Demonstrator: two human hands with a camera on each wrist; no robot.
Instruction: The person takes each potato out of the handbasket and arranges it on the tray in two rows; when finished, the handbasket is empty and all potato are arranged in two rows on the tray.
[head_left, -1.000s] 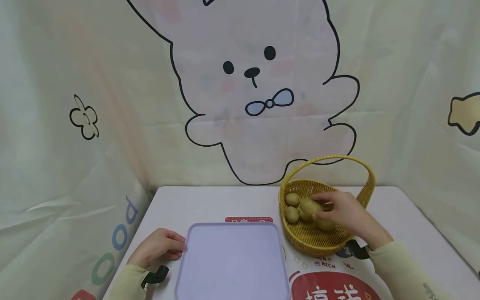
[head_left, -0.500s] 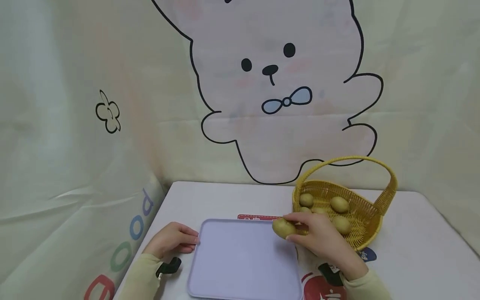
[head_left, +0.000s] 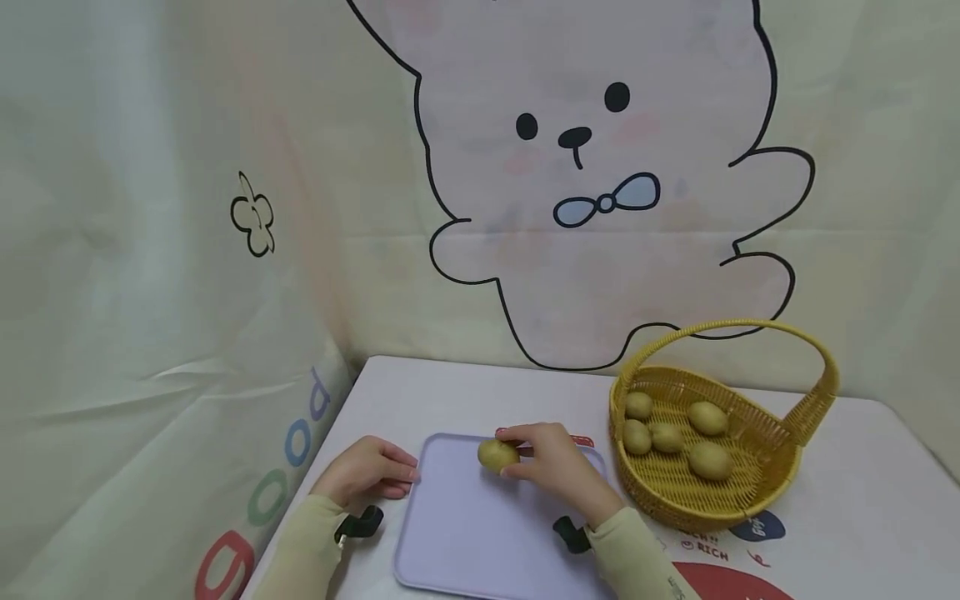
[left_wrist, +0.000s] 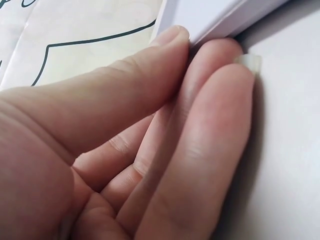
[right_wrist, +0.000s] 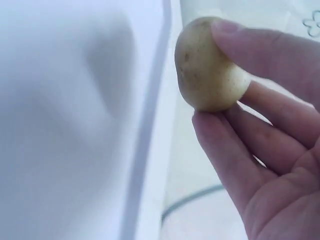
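Note:
A potato (head_left: 498, 456) is held between the thumb and fingertips of my right hand (head_left: 558, 467), above the far part of a pale lilac tray (head_left: 480, 533). The right wrist view shows the potato (right_wrist: 207, 67) pinched, with the tray's rim (right_wrist: 150, 115) beside it. At the tray's left edge is my left hand (head_left: 369, 471). Close up in the left wrist view, its thumb and fingers (left_wrist: 215, 115) pinch the tray's rim (left_wrist: 210, 20). To the right stands a yellow woven basket (head_left: 667, 512) with several potatoes (head_left: 710, 461) in it.
The basket's tall arched handle (head_left: 738, 323) rises over its opening. Everything stands on a white table (head_left: 847, 475) with printed red and blue designs. A curtain with a cartoon animal (head_left: 600, 275) hangs behind the table and continues along the left side.
My right hand has lifted a potato out of the basket and carried it left over the tray. My left hand stays at the tray's edge. The head view has turned left.

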